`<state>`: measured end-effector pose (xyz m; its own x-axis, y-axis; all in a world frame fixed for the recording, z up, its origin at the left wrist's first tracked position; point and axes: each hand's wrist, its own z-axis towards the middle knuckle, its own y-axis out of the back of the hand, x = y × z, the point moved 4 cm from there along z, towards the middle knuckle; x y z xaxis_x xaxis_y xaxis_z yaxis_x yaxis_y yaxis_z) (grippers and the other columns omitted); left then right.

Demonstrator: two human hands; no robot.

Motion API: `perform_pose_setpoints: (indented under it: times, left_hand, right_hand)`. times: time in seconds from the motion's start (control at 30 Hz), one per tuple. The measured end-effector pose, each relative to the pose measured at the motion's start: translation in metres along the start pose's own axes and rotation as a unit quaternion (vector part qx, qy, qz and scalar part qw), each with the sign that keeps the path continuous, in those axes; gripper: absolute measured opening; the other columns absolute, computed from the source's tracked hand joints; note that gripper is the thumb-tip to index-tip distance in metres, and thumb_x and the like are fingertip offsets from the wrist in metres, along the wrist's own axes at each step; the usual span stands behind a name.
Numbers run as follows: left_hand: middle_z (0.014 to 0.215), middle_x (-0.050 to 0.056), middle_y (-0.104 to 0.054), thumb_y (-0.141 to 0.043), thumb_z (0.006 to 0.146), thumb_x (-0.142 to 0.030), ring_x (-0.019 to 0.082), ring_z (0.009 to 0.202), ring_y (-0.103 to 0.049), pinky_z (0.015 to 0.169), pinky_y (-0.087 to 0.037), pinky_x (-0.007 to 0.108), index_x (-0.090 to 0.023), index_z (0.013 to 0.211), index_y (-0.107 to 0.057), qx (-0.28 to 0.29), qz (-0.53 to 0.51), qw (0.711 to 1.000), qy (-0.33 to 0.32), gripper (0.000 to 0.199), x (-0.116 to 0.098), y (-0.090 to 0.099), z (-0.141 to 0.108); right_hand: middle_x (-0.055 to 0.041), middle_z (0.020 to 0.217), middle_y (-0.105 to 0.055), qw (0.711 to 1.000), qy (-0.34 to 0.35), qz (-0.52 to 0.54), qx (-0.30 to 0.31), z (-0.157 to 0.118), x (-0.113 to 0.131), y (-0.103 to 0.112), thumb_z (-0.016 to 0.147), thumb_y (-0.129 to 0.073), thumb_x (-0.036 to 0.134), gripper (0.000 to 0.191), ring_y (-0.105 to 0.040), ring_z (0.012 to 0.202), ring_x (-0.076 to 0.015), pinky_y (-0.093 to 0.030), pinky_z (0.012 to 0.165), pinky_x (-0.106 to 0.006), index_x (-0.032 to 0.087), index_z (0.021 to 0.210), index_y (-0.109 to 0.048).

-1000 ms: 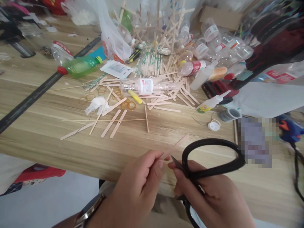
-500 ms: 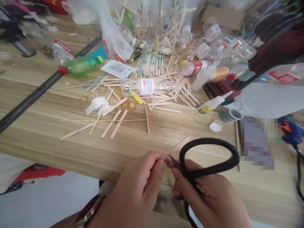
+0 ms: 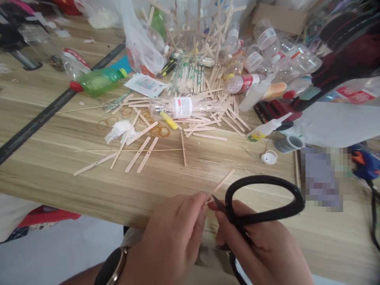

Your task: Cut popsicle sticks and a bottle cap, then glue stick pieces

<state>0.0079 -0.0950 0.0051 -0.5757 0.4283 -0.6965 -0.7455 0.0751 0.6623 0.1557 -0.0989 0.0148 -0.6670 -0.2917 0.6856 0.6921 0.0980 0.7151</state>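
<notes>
Pinched between the thumb and fingers of my left hand (image 3: 178, 225) is a thin wooden stick (image 3: 223, 181), its free end pointing up and right. My right hand (image 3: 261, 245) is wrapped round black-handled scissors (image 3: 264, 198). One scissor tip meets the stick just beside my left fingertips. Both hands are close together at the table's near edge, and a watch is on my left wrist. Beyond them, two flat sticks with small dark holes (image 3: 147, 155) lie side by side across a long thin skewer (image 3: 166, 150).
A clear bottle with a white label (image 3: 182, 107) lies among scattered craft sticks. A glue bottle (image 3: 261, 132), a white cap (image 3: 269, 157) and a tape roll (image 3: 289, 143) are at right. Green bottle (image 3: 102, 81) and black strip (image 3: 35, 122) at left.
My left hand has rolled over slightly, turning the stick so that it shows its narrow edge. The scissors have shifted a little, still in my right hand.
</notes>
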Motion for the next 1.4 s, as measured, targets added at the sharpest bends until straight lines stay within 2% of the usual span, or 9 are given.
perform_pose_setpoints:
  times: [0.13, 0.3, 0.5, 0.7, 0.87, 1.07, 1.2, 1.27, 1.4]
  left_hand:
    - [0.088, 0.009, -0.075, -0.034, 0.098, -0.014, 0.019, 0.075, -0.07, 0.064, -0.056, 0.03, -0.013, 0.113, -0.054, 0.014, 0.061, 0.996, -0.065, 0.026, -0.003, 0.001, 0.003]
    - [0.078, 0.008, -0.073, -0.029, 0.097, -0.015, 0.02, 0.064, -0.069, 0.056, -0.056, 0.031, -0.013, 0.106, -0.057, 0.04, 0.094, 0.992, -0.077, 0.03, -0.003, 0.002, 0.006]
    - [0.079, 0.01, -0.073, -0.031, 0.091, -0.004, 0.021, 0.067, -0.07, 0.057, -0.057, 0.033, -0.006, 0.117, -0.05, 0.031, 0.148, 0.982, -0.118, 0.032, -0.004, -0.003, -0.001]
    - [0.081, 0.008, -0.074, -0.034, 0.09, -0.007, 0.02, 0.067, -0.069, 0.058, -0.057, 0.03, -0.012, 0.108, -0.055, 0.059, 0.136, 0.986, -0.08, 0.029, -0.001, 0.0, -0.003]
    - [0.076, 0.008, -0.073, -0.033, 0.087, -0.002, 0.02, 0.064, -0.069, 0.057, -0.056, 0.03, -0.006, 0.116, -0.053, 0.061, 0.188, 0.974, -0.11, 0.036, -0.002, -0.002, -0.002]
    - [0.078, 0.008, -0.073, -0.035, 0.09, -0.007, 0.02, 0.067, -0.069, 0.06, -0.055, 0.03, -0.01, 0.111, -0.056, 0.081, 0.127, 0.986, -0.071, 0.03, -0.002, -0.002, -0.003]
    - [0.076, 0.009, -0.071, -0.035, 0.087, -0.001, 0.022, 0.064, -0.068, 0.056, -0.056, 0.033, -0.003, 0.116, -0.052, 0.065, 0.171, 0.976, -0.118, 0.034, -0.004, -0.003, -0.007]
    - [0.077, 0.01, -0.072, -0.035, 0.086, 0.0, 0.023, 0.065, -0.069, 0.056, -0.057, 0.034, -0.001, 0.118, -0.05, 0.065, 0.192, 0.97, -0.131, 0.035, -0.004, -0.005, -0.008]
    - [0.077, 0.008, -0.072, -0.036, 0.087, -0.003, 0.022, 0.065, -0.069, 0.058, -0.058, 0.034, -0.006, 0.115, -0.052, 0.083, 0.169, 0.977, -0.101, 0.032, -0.002, -0.007, -0.007]
  right_hand:
    - [0.0001, 0.066, -0.067, 0.997, 0.038, -0.07, 0.014, 0.001, 0.0, 0.004, 0.094, -0.044, 0.018, 0.018, -0.065, 0.054, -0.0122, -0.051, 0.05, -0.018, 0.021, 0.089, -0.061]
    - [-0.0068, 0.059, -0.069, 0.94, 0.235, -0.246, 0.022, 0.004, 0.01, 0.008, 0.091, -0.028, 0.006, 0.04, -0.064, 0.044, -0.0179, -0.049, 0.04, -0.026, 0.008, 0.097, -0.067]
    - [0.0006, 0.06, -0.067, 0.99, 0.07, -0.054, 0.11, 0.009, -0.003, 0.004, 0.099, -0.039, 0.017, 0.05, -0.064, 0.051, -0.0091, -0.05, 0.051, -0.014, 0.022, 0.053, -0.058]
    - [-0.0051, 0.057, -0.067, 0.972, 0.177, -0.142, 0.057, 0.01, -0.003, 0.003, 0.097, -0.037, 0.019, 0.035, -0.061, 0.045, -0.0176, -0.047, 0.041, -0.026, 0.013, 0.093, -0.071]
    - [0.0013, 0.055, -0.063, 0.987, 0.018, 0.009, 0.158, 0.016, -0.005, -0.003, 0.1, -0.039, 0.018, 0.055, -0.062, 0.049, -0.0074, -0.048, 0.051, -0.014, 0.019, 0.048, -0.058]
    - [-0.0068, 0.057, -0.066, 0.928, 0.287, -0.231, 0.053, 0.009, 0.003, 0.002, 0.097, -0.032, 0.011, 0.038, -0.061, 0.044, -0.0177, -0.048, 0.041, -0.026, 0.006, 0.094, -0.07]
    - [-0.0011, 0.053, -0.064, 0.985, 0.077, -0.052, 0.146, 0.016, -0.003, 0.001, 0.1, -0.033, 0.02, 0.051, -0.061, 0.045, -0.0122, -0.051, 0.047, -0.02, 0.018, 0.06, -0.065]
    - [0.0024, 0.048, -0.061, 0.976, -0.044, 0.023, 0.214, 0.015, -0.005, -0.004, 0.102, -0.033, 0.024, 0.058, -0.055, 0.038, -0.0086, -0.047, 0.043, -0.017, 0.02, 0.049, -0.057]
    - [-0.0004, 0.055, -0.067, 0.981, 0.06, -0.076, 0.168, 0.014, -0.005, -0.001, 0.101, -0.031, 0.021, 0.047, -0.058, 0.042, -0.0117, -0.048, 0.043, -0.02, 0.019, 0.07, -0.067]
